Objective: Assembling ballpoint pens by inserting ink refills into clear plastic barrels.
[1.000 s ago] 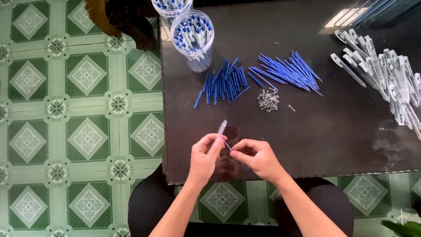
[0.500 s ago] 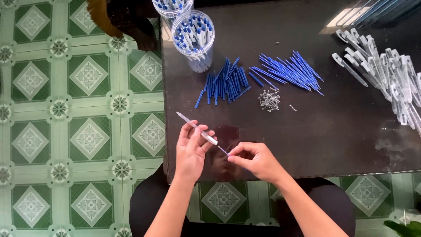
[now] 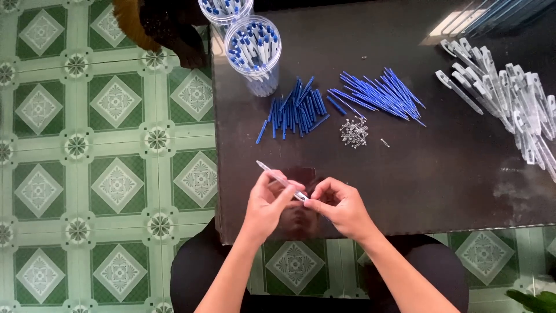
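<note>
My left hand (image 3: 267, 204) grips a clear pen barrel (image 3: 277, 178) that slants up and to the left above the near edge of the dark table (image 3: 440, 174). My right hand (image 3: 340, 206) pinches the barrel's lower end with thumb and fingers; what it holds there is too small to tell. Both hands meet over the table's front edge. Farther back lie a pile of short blue pen parts (image 3: 295, 109), a fan of thin blue refills (image 3: 379, 94) and a small heap of metal springs (image 3: 354, 132).
A clear round tub of finished pens (image 3: 253, 51) stands at the table's back left, with a second tub (image 3: 225, 8) behind it. Clear pen barrels (image 3: 509, 101) are heaped at the right. Green patterned floor tiles (image 3: 104, 174) lie to the left. A dark animal (image 3: 156, 26) sits at top left.
My left hand swung the barrel from upright to slanting left, then drew it back toward the right hand. The right hand has closed in on the barrel's lower end.
</note>
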